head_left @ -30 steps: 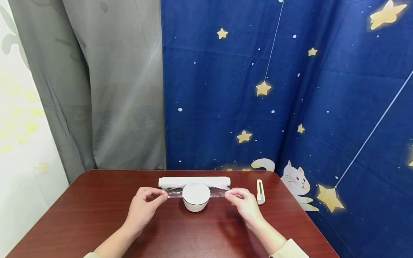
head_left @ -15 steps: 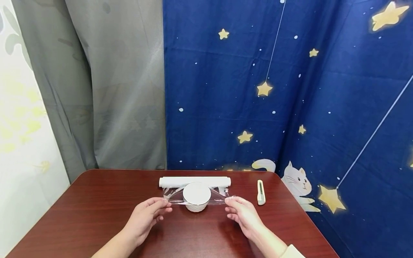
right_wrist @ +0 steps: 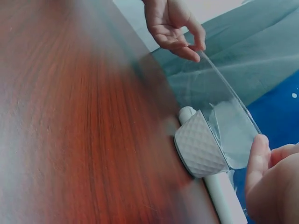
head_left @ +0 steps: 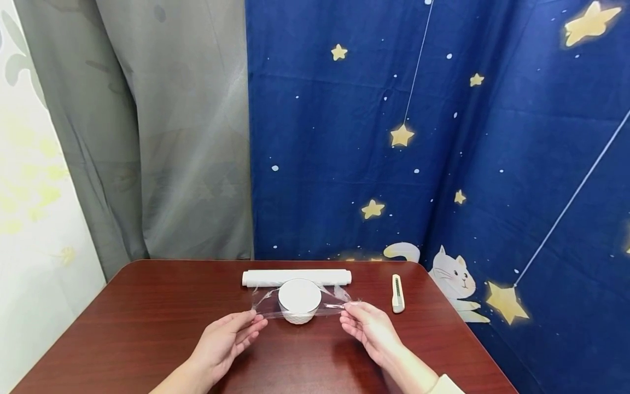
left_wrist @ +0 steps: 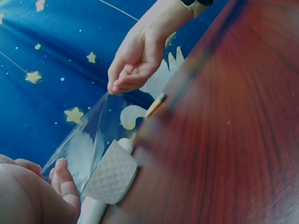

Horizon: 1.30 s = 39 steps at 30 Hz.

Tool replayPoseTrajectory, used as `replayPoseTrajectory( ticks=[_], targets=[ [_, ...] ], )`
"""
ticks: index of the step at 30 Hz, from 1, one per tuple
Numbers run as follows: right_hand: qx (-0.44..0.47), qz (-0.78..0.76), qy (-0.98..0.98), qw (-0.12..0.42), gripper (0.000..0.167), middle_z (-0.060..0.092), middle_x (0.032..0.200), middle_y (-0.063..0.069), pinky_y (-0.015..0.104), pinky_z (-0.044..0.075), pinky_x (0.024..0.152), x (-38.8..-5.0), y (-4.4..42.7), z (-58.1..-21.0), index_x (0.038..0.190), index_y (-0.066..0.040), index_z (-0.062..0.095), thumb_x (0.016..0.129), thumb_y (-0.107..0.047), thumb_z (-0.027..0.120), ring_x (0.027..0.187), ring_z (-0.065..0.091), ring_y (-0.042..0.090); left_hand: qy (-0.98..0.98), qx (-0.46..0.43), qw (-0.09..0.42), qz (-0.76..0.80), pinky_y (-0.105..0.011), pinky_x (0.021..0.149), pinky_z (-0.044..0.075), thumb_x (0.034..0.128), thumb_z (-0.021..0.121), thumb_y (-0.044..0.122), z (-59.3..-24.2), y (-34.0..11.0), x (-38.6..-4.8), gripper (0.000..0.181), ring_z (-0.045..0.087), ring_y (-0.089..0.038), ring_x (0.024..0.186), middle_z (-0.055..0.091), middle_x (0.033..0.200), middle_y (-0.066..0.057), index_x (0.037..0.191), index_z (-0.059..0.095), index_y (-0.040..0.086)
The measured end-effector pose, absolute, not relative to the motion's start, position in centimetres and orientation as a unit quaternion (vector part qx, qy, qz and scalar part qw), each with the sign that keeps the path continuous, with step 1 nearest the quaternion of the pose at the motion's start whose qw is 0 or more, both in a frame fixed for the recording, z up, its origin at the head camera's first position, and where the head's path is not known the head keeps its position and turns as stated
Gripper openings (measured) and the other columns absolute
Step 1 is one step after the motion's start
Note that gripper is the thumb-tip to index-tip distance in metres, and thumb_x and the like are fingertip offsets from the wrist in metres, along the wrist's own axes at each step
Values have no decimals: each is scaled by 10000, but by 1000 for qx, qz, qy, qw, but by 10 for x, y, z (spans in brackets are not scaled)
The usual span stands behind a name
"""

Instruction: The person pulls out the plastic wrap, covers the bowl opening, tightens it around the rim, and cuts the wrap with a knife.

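Note:
A clear sheet of plastic wrap (head_left: 268, 307) stretches between both hands, across a white bowl (head_left: 299, 318) with a textured diamond-pattern side. My left hand (head_left: 223, 340) pinches the sheet's near left corner between thumb and fingers. At the near right corner, my right hand (head_left: 370, 332) pinches it likewise. In the right wrist view the pulled edge of the plastic wrap (right_wrist: 233, 126) runs taut from hand to hand, above the upright bowl (right_wrist: 201, 144). Behind the bowl lies a white roll of wrap (head_left: 266, 278), and the sheet trails back towards it.
A pale utility knife (head_left: 397, 294) lies on the right side of the dark red wooden table (head_left: 147, 306). Grey (head_left: 192, 164) and blue star-patterned curtains (head_left: 315, 164) hang behind the table's far edge.
Both hands have drawn the wrap's edge towards the person, from behind the bowl's front to past its near rim. The bowl, roll and knife stay where they were.

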State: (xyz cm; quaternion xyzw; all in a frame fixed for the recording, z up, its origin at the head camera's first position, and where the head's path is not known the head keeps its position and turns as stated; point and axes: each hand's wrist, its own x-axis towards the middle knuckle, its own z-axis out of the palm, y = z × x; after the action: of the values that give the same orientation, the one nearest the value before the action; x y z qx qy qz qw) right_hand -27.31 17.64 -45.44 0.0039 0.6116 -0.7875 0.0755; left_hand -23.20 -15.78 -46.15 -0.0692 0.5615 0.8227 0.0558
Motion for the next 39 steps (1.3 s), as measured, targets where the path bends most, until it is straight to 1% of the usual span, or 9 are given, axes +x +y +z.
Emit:
replayPoseTrajectory(
  ticks=[6,11,19,25,30,32,35,37,39],
  targets=[
    [14,-792,606,72,104,771,888,-1,233,643,798,-271,176,-458,1099,-25,739,1069,-44,641,802,736,70,549,-102,40,829,-222,805,626,1105,639,126,-461,-150,-228,182,806,-87,962,833,1050,-45,1233,659,-1],
    [11,-776,624,83,122,765,905,8,239,639,782,-269,177,-461,1131,-11,726,1061,-91,665,794,726,81,559,-121,20,820,-221,758,619,1092,647,107,-464,-147,-225,136,805,-85,921,838,1050,-73,1176,663,0],
    [8,-739,665,109,176,738,878,-6,227,629,716,-267,181,-468,1152,23,720,1038,-99,666,762,710,66,585,-123,35,801,-229,730,621,1073,653,89,-479,-149,-224,206,812,-95,884,843,1005,-97,1222,628,-52],
    [-3,-712,690,131,176,729,842,-12,214,618,659,-268,181,-477,1126,34,693,989,-74,666,713,695,50,600,-128,47,788,-193,666,611,1018,647,19,-492,-149,-224,182,809,-107,790,823,936,-100,1161,590,-77],
    [-1,-708,693,138,166,734,862,12,235,640,689,-268,179,-484,1103,40,684,969,-56,668,729,714,68,600,-121,47,789,-179,647,611,976,622,-35,-497,-144,-225,220,798,-99,746,805,895,-94,1165,544,-117],
    [3,-713,688,137,177,728,875,17,244,649,713,-268,178,-486,1109,54,669,958,-38,664,753,724,81,601,-123,36,789,-194,629,612,968,631,-47,-496,-142,-226,331,799,-111,732,812,906,-107,1242,467,-136],
    [5,-727,672,139,169,727,865,14,245,653,733,-269,176,-488,1107,54,638,951,-11,651,765,736,84,611,-125,12,781,-206,567,590,967,646,-55,-494,-139,-226,608,795,-126,682,826,916,-135,1431,270,-162],
    [11,-732,666,140,223,732,861,13,249,655,736,-269,174,-488,1146,68,594,944,-6,653,762,742,84,626,-123,1,770,-220,531,573,962,668,-51,-491,-137,-226,801,791,-142,656,830,934,-143,1559,138,-113],
    [17,-735,664,136,354,741,884,33,269,661,744,-269,173,-488,1234,126,518,938,-20,645,772,752,102,643,-112,-3,757,-225,511,550,972,682,-33,-489,-137,-227,870,787,-145,650,834,966,-135,1643,128,-48]
  ],
)
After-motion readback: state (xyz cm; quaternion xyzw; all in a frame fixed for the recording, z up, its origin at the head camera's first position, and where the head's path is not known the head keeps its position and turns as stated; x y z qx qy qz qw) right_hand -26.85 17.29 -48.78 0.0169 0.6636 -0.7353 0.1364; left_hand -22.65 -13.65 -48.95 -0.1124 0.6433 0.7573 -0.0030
